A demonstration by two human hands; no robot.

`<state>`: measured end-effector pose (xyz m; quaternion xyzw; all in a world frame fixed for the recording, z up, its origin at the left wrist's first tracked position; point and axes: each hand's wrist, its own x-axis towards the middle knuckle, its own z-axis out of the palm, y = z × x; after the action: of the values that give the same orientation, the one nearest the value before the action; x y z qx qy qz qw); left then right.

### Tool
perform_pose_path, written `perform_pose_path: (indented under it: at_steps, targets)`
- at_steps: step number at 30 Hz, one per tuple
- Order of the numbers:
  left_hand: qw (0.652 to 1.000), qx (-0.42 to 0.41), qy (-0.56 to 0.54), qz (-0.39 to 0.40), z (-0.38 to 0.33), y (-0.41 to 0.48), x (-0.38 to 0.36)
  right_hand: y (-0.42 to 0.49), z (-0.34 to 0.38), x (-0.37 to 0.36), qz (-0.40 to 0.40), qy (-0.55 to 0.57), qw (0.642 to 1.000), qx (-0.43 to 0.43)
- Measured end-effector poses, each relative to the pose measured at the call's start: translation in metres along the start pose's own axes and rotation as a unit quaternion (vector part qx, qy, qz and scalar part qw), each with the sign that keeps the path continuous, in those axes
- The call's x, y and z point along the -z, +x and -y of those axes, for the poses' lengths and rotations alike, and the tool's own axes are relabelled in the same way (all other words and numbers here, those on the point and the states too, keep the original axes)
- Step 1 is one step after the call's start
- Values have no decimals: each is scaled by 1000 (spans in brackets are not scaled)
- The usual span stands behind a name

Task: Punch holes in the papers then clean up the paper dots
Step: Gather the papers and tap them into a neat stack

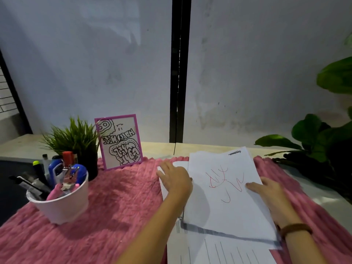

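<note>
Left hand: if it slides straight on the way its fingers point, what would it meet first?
The left hand points away and leftward over the pink cloth. That stretch looks free. The first standing thing in line seems to be the framed drawing, though depth is hard to judge.

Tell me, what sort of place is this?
Probably a home desk or craft corner. A white tub holds pens and markers, a pink-framed drawing stands behind it, and loose papers lie on a fluffy pink cloth under the left hand and right hand.
</note>
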<state>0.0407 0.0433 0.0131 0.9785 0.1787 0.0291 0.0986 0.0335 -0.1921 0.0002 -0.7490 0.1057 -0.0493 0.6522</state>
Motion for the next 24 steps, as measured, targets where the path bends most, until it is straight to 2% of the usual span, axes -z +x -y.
perform_pose_path:
  at_steps: [3,5,6,8,10,12,13,14,16,17,18,19,22,24]
  targets:
    - [998,-17,-50,-36,-2,-12,2,4,2,4,3,6,1000,25]
    - [979,-41,-186,-66,-1,-22,5,3,7,13,11,19,1000,22]
    - [959,-52,-271,-63,1,-31,10,0,12,21,16,31,999,14]
    - [912,-59,-406,-2,8,-56,21,-5,21,36,39,51,998,-1]
    - [849,-47,-522,70,24,-76,23,-13,28,48,89,45,995,-18]
    - [805,-12,-574,151,45,-90,21,-17,29,49,145,28,988,-41]
    - [803,10,-569,178,54,-93,17,-19,28,45,167,15,985,-52]
    - [822,26,-539,181,61,-96,12,-19,26,40,176,-8,982,-60]
    - [905,30,-414,91,70,-97,1,-18,19,28,165,-72,982,-59]
    - [932,27,-361,28,71,-97,-1,-17,16,23,156,-91,982,-54]
    - [937,32,-349,-9,71,-96,1,-15,12,20,148,-105,982,-46]
    - [931,48,-363,-7,69,-93,4,-13,8,18,139,-117,983,-35]
    - [868,75,-484,85,67,-75,17,-8,0,17,117,-129,985,-16]
    - [851,70,-502,140,66,-67,22,-5,-4,17,105,-117,988,-10]
